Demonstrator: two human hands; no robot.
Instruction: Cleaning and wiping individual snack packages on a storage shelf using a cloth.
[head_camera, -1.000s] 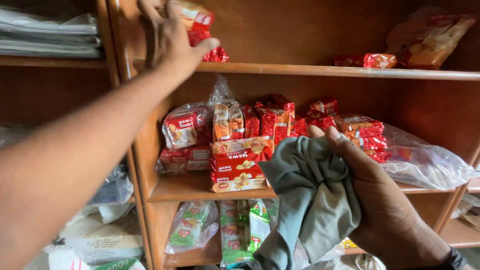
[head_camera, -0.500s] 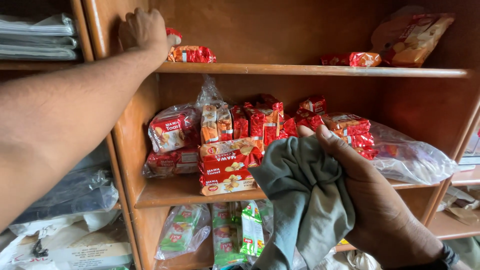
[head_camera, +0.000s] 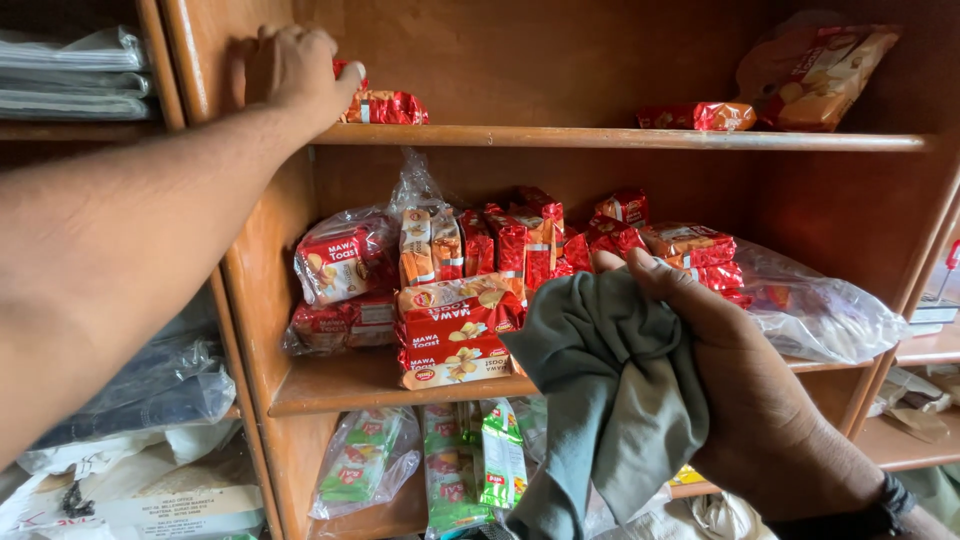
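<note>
Grey cloth (head_camera: 610, 400) is gripped bunched in the right hand (head_camera: 760, 400), held low before the middle shelf (head_camera: 400, 385). Up and well to its left, the left hand (head_camera: 290, 75) is spread flat on the shelf post (head_camera: 215, 60), a red packet (head_camera: 385, 106) just beside its fingertips, nothing grasped.

**Snack packets on wooden shelves**

Red toast packets (head_camera: 460, 330) crowd the middle shelf (head_camera: 330, 385), with a clear plastic bag (head_camera: 830, 315) to their right. A tan snack bag (head_camera: 815, 65) stands at the top shelf's right end. Green sachets (head_camera: 455, 465) hang below. Folded papers (head_camera: 70, 75) lie far left.
</note>
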